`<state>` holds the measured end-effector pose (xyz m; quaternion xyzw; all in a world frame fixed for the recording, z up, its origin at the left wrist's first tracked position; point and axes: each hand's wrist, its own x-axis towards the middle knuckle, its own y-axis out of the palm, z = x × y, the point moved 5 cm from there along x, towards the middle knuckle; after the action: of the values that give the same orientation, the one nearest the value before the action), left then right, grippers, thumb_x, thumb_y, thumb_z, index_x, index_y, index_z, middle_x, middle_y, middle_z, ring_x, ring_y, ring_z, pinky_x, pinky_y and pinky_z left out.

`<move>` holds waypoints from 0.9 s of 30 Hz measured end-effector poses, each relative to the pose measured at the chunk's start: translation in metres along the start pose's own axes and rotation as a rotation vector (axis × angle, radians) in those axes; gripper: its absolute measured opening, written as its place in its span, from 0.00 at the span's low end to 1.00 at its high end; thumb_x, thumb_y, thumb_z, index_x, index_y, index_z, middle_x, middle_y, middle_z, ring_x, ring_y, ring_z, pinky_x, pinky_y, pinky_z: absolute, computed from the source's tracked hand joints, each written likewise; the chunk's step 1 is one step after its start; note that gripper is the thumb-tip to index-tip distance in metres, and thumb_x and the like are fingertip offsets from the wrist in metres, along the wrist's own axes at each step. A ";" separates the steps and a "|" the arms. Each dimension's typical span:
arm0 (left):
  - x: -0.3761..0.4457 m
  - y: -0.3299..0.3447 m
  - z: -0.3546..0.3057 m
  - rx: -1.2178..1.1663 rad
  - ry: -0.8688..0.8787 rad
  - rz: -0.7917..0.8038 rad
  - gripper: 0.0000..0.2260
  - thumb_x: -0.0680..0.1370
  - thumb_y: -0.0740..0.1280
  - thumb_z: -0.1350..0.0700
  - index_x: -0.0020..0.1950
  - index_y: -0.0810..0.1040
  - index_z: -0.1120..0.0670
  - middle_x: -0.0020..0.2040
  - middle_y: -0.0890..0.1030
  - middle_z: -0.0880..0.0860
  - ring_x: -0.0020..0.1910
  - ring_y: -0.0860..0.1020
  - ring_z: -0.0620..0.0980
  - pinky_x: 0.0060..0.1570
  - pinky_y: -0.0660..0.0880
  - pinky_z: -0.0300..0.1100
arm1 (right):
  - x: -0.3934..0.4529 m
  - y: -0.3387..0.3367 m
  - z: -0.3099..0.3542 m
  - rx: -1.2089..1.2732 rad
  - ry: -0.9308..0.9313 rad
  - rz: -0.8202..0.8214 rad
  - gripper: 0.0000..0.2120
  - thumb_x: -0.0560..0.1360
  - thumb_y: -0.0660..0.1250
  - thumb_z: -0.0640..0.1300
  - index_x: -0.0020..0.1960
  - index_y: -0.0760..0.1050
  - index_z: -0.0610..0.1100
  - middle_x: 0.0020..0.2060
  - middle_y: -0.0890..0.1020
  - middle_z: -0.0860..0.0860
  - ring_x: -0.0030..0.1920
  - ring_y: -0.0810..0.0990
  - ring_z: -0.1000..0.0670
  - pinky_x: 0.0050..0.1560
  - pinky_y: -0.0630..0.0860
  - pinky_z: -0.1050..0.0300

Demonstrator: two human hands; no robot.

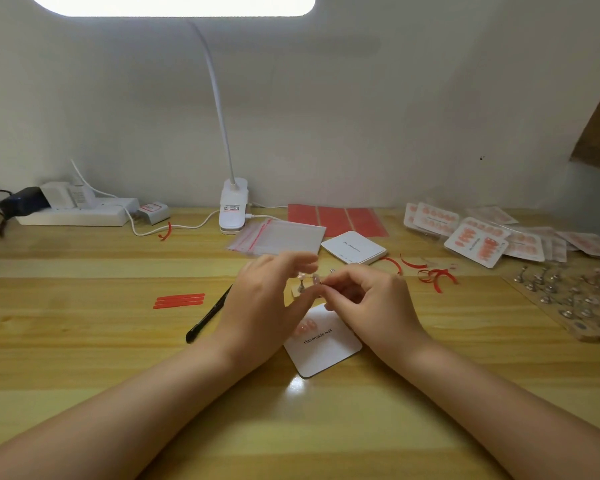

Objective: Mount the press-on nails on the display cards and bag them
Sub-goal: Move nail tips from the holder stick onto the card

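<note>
Both hands meet above a white card [323,351]. The right hand [364,299] pinches a small pink nail [315,279]; the left hand [267,299] touches it with loose, spread fingers.

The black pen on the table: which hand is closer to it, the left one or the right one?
Left. The left hand hovers just right of the black pen, almost beside it. The right hand is further right, beyond the left hand.

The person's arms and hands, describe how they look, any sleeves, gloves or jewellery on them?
Both forearms are bare right down to the bottom edge of the picture, with no sleeve showing. The left hand and right hand wear no gloves. No watch, bracelet or ring shows. The fingertips are too blurred to judge the nails.
</note>
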<state>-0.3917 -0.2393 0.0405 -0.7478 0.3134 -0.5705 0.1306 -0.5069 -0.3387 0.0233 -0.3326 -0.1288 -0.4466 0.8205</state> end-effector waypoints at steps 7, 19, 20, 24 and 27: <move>0.000 -0.003 -0.002 -0.039 0.005 0.000 0.14 0.73 0.72 0.54 0.56 0.79 0.58 0.47 0.84 0.48 0.44 0.82 0.50 0.46 0.78 0.56 | 0.000 0.001 0.002 -0.004 -0.060 0.005 0.03 0.71 0.75 0.41 0.44 0.83 0.46 0.35 0.84 0.51 0.36 0.84 0.52 0.41 0.79 0.51; -0.001 -0.001 0.000 -0.063 -0.011 -0.006 0.10 0.75 0.69 0.56 0.55 0.78 0.58 0.47 0.84 0.48 0.42 0.81 0.49 0.46 0.77 0.54 | 0.001 0.001 0.004 -0.035 -0.098 0.019 0.02 0.72 0.74 0.39 0.45 0.82 0.42 0.36 0.84 0.49 0.36 0.83 0.54 0.40 0.79 0.57; -0.001 -0.001 0.000 -0.066 -0.015 -0.007 0.10 0.75 0.69 0.57 0.55 0.78 0.58 0.47 0.84 0.48 0.42 0.81 0.48 0.46 0.77 0.54 | 0.001 0.001 0.004 -0.037 -0.101 0.016 0.02 0.72 0.74 0.38 0.44 0.82 0.42 0.35 0.84 0.49 0.36 0.83 0.54 0.40 0.79 0.58; -0.001 -0.001 -0.001 -0.068 -0.014 -0.014 0.10 0.75 0.69 0.58 0.55 0.78 0.58 0.47 0.84 0.48 0.41 0.80 0.47 0.47 0.77 0.51 | 0.001 0.002 0.005 -0.037 -0.105 0.019 0.02 0.73 0.74 0.38 0.44 0.82 0.41 0.35 0.83 0.49 0.36 0.83 0.54 0.39 0.78 0.58; -0.001 -0.001 -0.001 -0.079 -0.019 -0.020 0.10 0.75 0.69 0.59 0.55 0.78 0.59 0.47 0.84 0.49 0.41 0.80 0.46 0.46 0.77 0.49 | 0.001 0.002 0.006 -0.033 -0.108 0.021 0.02 0.73 0.74 0.38 0.44 0.82 0.41 0.36 0.83 0.49 0.36 0.83 0.54 0.40 0.79 0.56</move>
<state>-0.3925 -0.2377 0.0411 -0.7609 0.3268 -0.5519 0.0981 -0.5040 -0.3350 0.0274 -0.3711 -0.1620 -0.4214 0.8115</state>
